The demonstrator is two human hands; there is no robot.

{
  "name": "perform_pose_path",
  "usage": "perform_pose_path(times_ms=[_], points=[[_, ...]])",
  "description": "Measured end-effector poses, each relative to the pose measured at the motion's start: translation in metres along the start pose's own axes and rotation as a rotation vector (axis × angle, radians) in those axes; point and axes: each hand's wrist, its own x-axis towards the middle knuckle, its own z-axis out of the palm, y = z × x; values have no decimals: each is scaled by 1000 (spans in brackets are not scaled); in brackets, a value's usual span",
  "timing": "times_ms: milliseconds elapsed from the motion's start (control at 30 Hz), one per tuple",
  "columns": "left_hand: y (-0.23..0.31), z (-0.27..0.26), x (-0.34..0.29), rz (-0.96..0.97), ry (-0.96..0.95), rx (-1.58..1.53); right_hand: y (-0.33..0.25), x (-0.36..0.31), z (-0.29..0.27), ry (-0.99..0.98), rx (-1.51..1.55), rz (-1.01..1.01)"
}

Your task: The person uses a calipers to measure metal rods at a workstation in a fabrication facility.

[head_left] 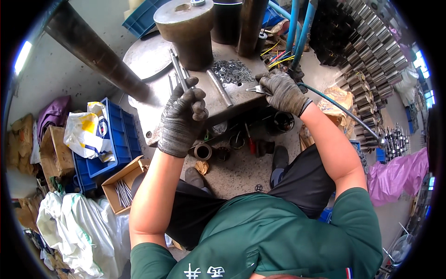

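My left hand (182, 118), in a dark grey work glove, is closed round a slim steel shaft (178, 69), which points up and away over the metal worktable (241, 95). My right hand (282, 90), gloved likewise, grips pliers; only their silver pointed jaws (255, 89) show, aimed left at the table's front edge. Between the hands a thicker steel rod (219, 88) lies slanted on the tabletop. Beyond it spreads a heap of small dark metal rings (232, 71). Thin rods lie partly hidden behind my left hand.
A heavy flanged steel cylinder (183, 32) stands at the back of the table. Blue hoses (302, 37) rise at the right. To the left are blue crates (125, 132) and a cardboard box of rods (121, 188). Stacked metal cylinders (371, 51) line the right side.
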Motion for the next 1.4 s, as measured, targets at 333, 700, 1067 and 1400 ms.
perform_pose_path(times_ms=[333,700,1067,1400], points=[[-8,1,-4,-22,148,137,-24,-14,12,252,97,-73],[-45,18,-2,-137,143,612,-90,-14,-24,260,1570,457],[-59,27,0,-126,108,677,-107,0,-21,239,1563,474],[-42,24,6,-40,298,472,-93,-2,-29,2,1358,360]])
